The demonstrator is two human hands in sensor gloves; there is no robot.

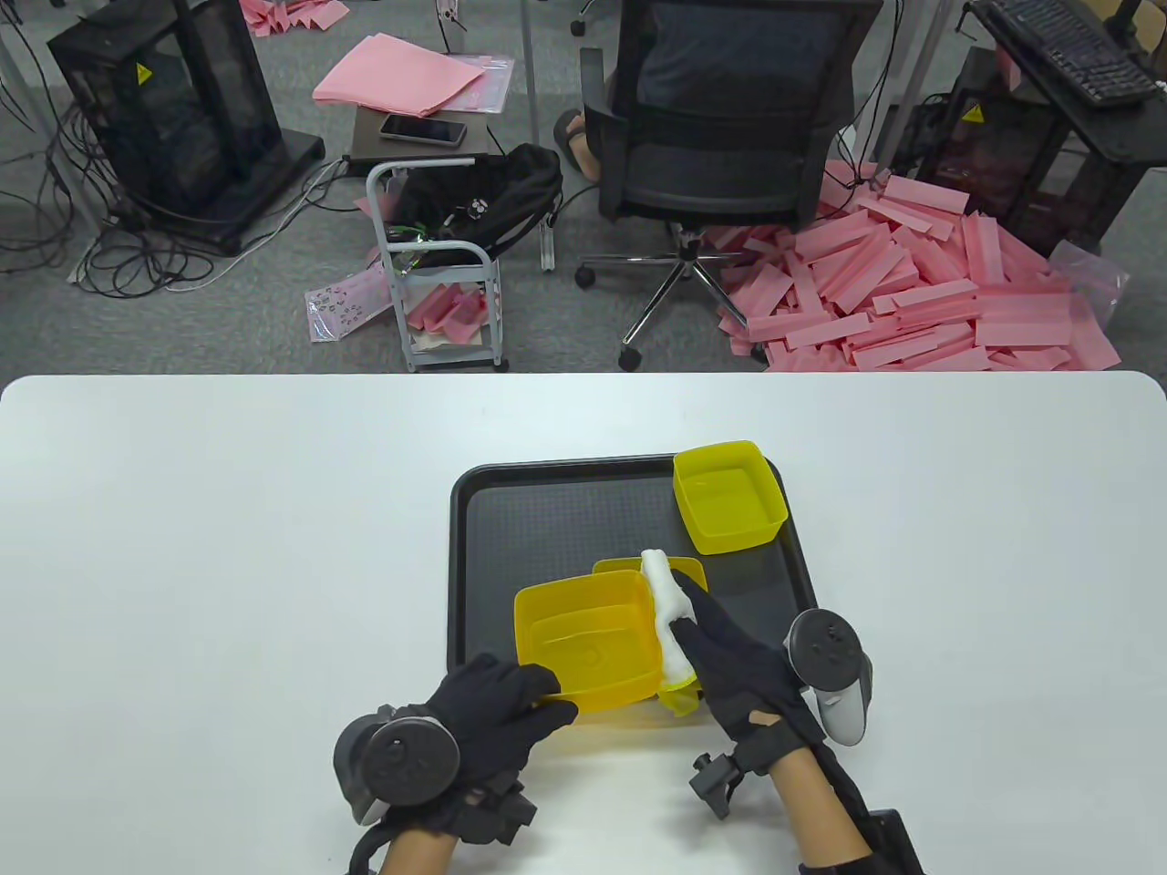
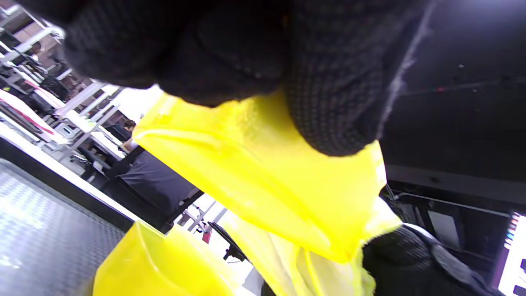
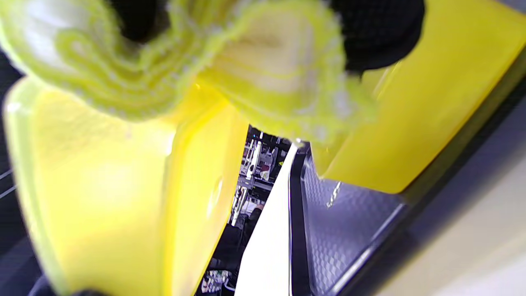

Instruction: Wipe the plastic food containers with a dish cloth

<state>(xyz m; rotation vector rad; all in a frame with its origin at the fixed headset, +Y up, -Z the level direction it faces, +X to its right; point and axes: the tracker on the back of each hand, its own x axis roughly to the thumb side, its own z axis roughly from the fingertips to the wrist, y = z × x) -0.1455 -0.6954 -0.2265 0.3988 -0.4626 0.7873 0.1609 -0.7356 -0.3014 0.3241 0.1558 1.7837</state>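
Observation:
A yellow plastic container [image 1: 588, 649] is held over the near part of the black tray [image 1: 511, 519]. My left hand [image 1: 497, 706] grips its near left rim; in the left wrist view my fingers [image 2: 328, 102] clamp the yellow wall [image 2: 267, 181]. My right hand [image 1: 729, 656] holds a rolled white and yellow dish cloth [image 1: 666, 620] against the container's right wall. In the right wrist view the cloth [image 3: 230, 74] lies bunched on the yellow plastic [image 3: 111, 197]. A second yellow container [image 1: 729, 495] stands at the tray's far right corner. A yellow lid [image 1: 629, 567] lies flat behind the held container.
The tray lies on a white table [image 1: 228, 547]. Beyond the table's far edge stand an office chair [image 1: 729, 128], a small cart [image 1: 438, 264] and a heap of pink foam strips [image 1: 912, 292] on the floor.

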